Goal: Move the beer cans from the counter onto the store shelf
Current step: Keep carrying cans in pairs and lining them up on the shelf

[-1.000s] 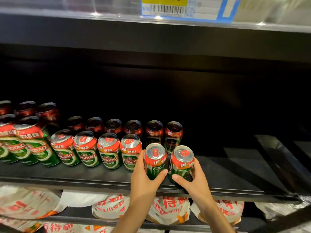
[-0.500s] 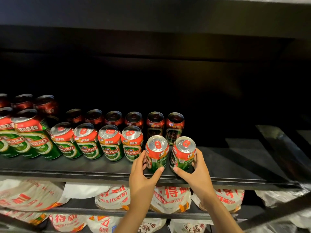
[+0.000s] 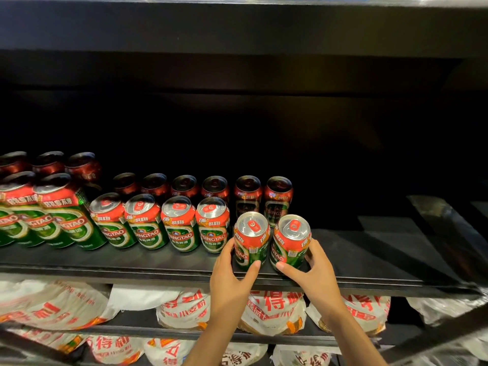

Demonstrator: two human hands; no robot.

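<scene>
Black shelf (image 3: 158, 262) is seen with two beer cans (image 3: 252, 239) near its front edge. One is gripped by the left hand (image 3: 232, 281), one by the right hand (image 3: 314, 276), fingers curled around. Shelved cans (image 3: 182, 223) are lined up just left; white bags (image 3: 184, 310) lie below.

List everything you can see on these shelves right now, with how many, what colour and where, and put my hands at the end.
Held cans: 2, green and red, front edge of the can shelf, one in each hand.
Front-row short cans: 4, green and red, left of the held cans.
Back-row short cans: 6, in shadow behind.
Tall cans: several, green and red, far left, partly cut off.
Can shelf: 1, black, bare at right.
Bags: several, white with red print, lower shelves.
Left hand: grips left held can.
Right hand: grips right held can.
</scene>
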